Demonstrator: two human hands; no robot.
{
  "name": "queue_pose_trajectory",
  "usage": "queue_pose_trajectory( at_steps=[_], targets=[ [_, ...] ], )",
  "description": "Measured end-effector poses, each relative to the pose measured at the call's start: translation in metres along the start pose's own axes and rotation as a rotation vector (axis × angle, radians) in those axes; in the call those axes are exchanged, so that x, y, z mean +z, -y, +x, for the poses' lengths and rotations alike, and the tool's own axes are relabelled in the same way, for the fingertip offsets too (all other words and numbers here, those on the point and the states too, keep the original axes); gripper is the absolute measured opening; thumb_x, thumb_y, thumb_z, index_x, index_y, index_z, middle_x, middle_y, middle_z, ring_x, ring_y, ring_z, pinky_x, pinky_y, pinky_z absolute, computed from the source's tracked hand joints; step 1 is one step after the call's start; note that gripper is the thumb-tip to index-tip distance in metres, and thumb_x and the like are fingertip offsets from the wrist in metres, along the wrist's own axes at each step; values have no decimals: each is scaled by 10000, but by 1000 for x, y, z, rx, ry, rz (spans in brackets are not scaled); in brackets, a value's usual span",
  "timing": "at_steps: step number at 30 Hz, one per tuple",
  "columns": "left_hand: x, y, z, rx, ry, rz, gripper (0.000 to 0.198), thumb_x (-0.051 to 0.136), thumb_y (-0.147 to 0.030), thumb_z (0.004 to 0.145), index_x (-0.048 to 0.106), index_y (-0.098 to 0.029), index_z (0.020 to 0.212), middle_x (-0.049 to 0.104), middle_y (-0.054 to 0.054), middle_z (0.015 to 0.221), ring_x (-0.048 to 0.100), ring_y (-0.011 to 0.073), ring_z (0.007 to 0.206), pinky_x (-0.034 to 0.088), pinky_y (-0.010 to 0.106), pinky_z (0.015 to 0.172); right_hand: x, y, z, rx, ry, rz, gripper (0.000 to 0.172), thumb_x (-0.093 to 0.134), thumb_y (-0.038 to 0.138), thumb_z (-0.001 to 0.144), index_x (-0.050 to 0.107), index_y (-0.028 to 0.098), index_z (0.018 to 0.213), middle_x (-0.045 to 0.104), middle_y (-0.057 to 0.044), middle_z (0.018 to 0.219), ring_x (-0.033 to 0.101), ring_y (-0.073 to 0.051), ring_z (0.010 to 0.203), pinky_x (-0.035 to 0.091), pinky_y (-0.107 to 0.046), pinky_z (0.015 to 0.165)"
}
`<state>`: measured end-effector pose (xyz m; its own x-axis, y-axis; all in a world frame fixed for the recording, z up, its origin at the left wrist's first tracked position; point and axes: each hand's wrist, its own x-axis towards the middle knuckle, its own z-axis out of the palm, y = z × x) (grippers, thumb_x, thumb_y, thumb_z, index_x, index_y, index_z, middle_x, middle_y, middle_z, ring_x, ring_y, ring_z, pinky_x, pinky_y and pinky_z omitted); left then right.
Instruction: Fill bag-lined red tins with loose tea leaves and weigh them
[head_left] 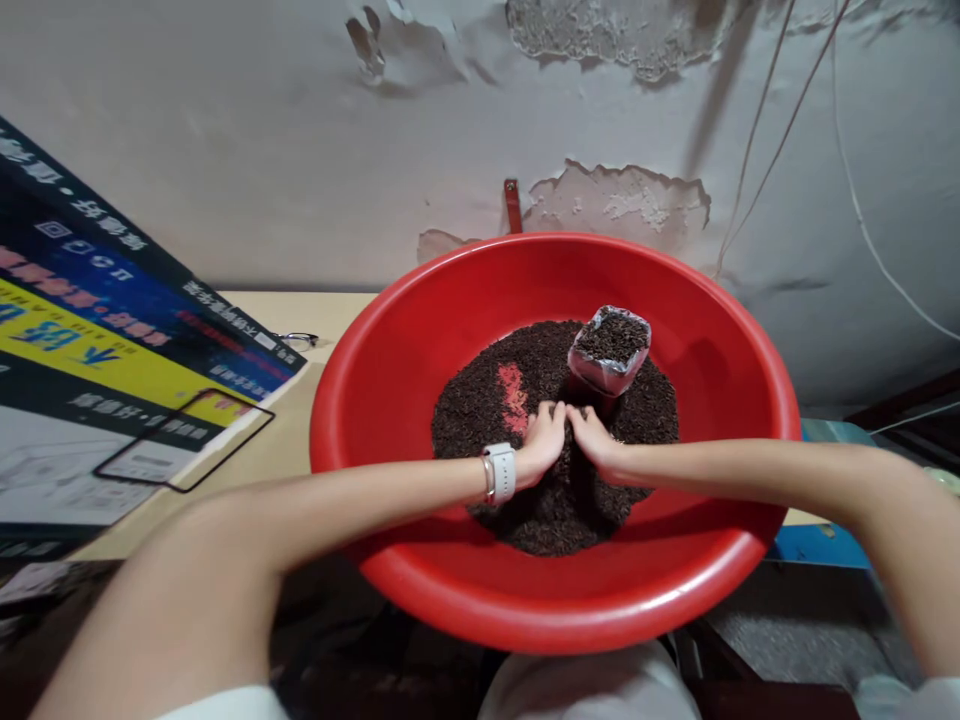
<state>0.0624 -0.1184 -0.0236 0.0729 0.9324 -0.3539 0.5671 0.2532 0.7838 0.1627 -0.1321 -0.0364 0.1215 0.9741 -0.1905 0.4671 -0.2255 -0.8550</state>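
A wide red plastic basin [420, 600] holds a heap of small dark grains [480, 400] that look like dry seeds or loose tea. In the middle of the heap, my left hand [545, 440] and my right hand [592, 440] meet at the fingertips, curved round some of the grains. A pale watch band circles my left wrist. Just beyond my right hand stands an open clear plastic bag [604, 375], squarish at the top and filled with the same grains. Its lower part is hidden. Left of my hands, a pinkish-red patch [513, 398] shows among the grains.
The basin rests on a pale wooden table [300, 440]. At left stands a large printed box [135, 340], with a thin black frame [184, 440] before it and eyeglasses [300, 340] behind. A peeling wall [262, 150] rises close behind; cords [776, 150] hang at right.
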Motion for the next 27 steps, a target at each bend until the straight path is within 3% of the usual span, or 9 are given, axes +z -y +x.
queue_pose_trajectory(
  at_steps=[3, 5, 8, 10, 13, 18, 21, 24, 27],
  targets=[
    [-15, -55, -2, 228, -166, -105, 393, 312, -398, 991, 446, -199, 1303, 476, 164, 1396, 405, 256, 1361, 300, 408, 1127, -47, 43, 15, -27, -26, 86, 359, 327, 572, 891, 444, 262, 1030, 657, -50, 985, 615, -207, 956, 499, -331, 839],
    [-24, -96, 6, 386, -205, -178, 410, 323, -418, 993, 407, -218, 1341, 452, 144, 1427, 379, 236, 1380, 294, 382, 1131, -83, 71, 33, -219, -113, 77, 360, 365, 549, 896, 461, 246, 1065, 645, -65, 1057, 595, -219, 1037, 465, -360, 927],
    [-34, -142, 29, 514, -42, -174, 454, 267, -426, 1004, 389, -200, 1377, 490, 123, 1421, 446, 216, 1334, 333, 351, 1103, -129, 96, 62, -323, -226, -167, 371, 411, 541, 901, 514, 233, 1080, 648, -89, 1094, 583, -272, 1087, 427, -435, 970],
    [-39, -154, 45, 553, 93, -43, 460, 271, -398, 999, 475, -149, 1328, 526, 133, 1398, 485, 226, 1301, 338, 339, 1096, -148, 99, 79, -285, -197, -368, 384, 452, 557, 890, 570, 215, 1019, 660, -116, 1094, 581, -311, 1100, 408, -472, 978],
    [-45, -147, 63, 523, 61, 133, 452, 323, -349, 976, 537, -107, 1293, 514, 145, 1421, 470, 253, 1320, 322, 344, 1108, -161, 92, 99, -270, -184, -533, 417, 478, 579, 881, 627, 194, 941, 676, -140, 1086, 572, -333, 1120, 386, -496, 991],
    [-45, -108, 71, 405, -2, 223, 551, 297, -396, 970, 429, -82, 1404, 401, 162, 1504, 377, 261, 1403, 287, 363, 1143, -165, 77, 118, -272, -407, -404, 422, 379, 493, 947, 641, 165, 989, 681, -144, 1093, 586, -292, 1102, 405, -436, 976],
    [-34, -95, 70, 427, 38, 275, 646, 255, -439, 975, 303, -22, 1466, 262, 192, 1561, 257, 249, 1461, 209, 356, 1185, -159, 66, 123, -265, -325, -330, 405, 391, 470, 950, 640, 157, 1010, 677, -135, 1128, 594, -268, 1090, 408, -393, 967],
    [-16, -95, 67, 518, 36, 343, 702, 251, -480, 970, 198, -29, 1505, 158, 182, 1592, 127, 254, 1492, 110, 415, 1211, -154, 54, 128, -267, -237, -279, 405, 395, 480, 951, 639, 165, 1023, 670, -123, 1154, 588, -257, 1109, 401, -375, 975],
    [4, -108, 64, 611, 19, 392, 705, 271, -487, 966, 198, -41, 1508, 150, 176, 1596, 99, 261, 1497, 83, 445, 1213, -157, 43, 137, -268, -279, -176, 458, 332, 509, 963, 635, 167, 998, 676, -125, 1123, 604, -247, 1085, 413, -376, 974]
  ],
)
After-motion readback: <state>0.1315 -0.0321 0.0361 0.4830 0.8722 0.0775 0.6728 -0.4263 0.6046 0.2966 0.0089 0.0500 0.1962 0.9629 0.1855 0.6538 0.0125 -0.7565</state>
